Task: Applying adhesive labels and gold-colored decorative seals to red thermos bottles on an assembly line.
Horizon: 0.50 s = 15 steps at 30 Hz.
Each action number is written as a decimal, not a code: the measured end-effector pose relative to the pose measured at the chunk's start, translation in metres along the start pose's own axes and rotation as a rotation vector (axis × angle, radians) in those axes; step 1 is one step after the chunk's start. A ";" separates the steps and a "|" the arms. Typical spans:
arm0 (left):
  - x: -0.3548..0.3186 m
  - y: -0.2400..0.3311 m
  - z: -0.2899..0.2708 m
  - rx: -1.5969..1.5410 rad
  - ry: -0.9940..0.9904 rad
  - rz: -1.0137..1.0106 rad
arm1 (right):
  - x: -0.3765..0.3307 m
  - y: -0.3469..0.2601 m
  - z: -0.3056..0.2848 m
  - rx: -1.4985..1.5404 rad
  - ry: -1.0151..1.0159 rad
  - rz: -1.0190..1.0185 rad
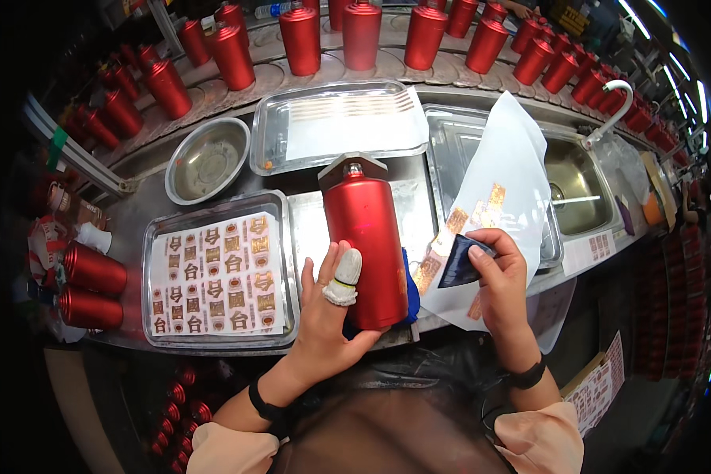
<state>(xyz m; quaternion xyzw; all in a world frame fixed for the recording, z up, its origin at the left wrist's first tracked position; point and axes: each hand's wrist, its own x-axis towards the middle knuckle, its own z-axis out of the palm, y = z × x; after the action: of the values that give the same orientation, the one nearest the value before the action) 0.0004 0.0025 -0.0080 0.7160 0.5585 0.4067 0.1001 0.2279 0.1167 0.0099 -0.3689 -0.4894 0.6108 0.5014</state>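
Bottle, matte red, cylindrical (363, 221): lies centrally before the person, neck at a grey metal bracket (381, 170). Left hand (324, 320): spread, resting along its left side. Right hand (498, 276): pinches a dark blue flat scraper (457, 267) above a translucent white sheet (515, 150). Left: rectangular metal tray (287, 257), holding a gold-printed sheet (213, 276).

The left hand (324, 324), one finger capped in white, rests against a matte red metal bottle (363, 221) whose neck points to twelve o'clock. At the bottle's three o'clock, the right hand (502, 284) pinches a flat, dark blue piece (460, 268) over a translucent white sheet (513, 158) bearing gold decals (492, 205). A rectangular steel tray (287, 237) with a printed decal sheet (217, 272) lies at nine, a round steel bowl (213, 154) at ten.
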 end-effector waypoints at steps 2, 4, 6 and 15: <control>0.004 0.000 -0.001 -0.025 0.017 0.002 | 0.009 -0.010 0.000 0.015 0.039 0.032; 0.003 0.000 -0.002 -0.027 0.011 0.004 | 0.024 -0.006 -0.010 0.006 0.052 0.026; 0.002 -0.004 -0.002 -0.026 0.000 0.010 | 0.042 -0.012 -0.003 -0.033 0.084 0.005; 0.006 0.000 -0.017 -0.079 -0.054 -0.018 | 0.202 0.014 -0.009 -0.647 0.098 -0.243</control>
<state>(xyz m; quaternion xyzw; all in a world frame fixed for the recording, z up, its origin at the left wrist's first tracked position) -0.0111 0.0023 0.0053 0.7173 0.5453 0.4082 0.1471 0.1870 0.3146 0.0021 -0.4766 -0.6734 0.3414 0.4504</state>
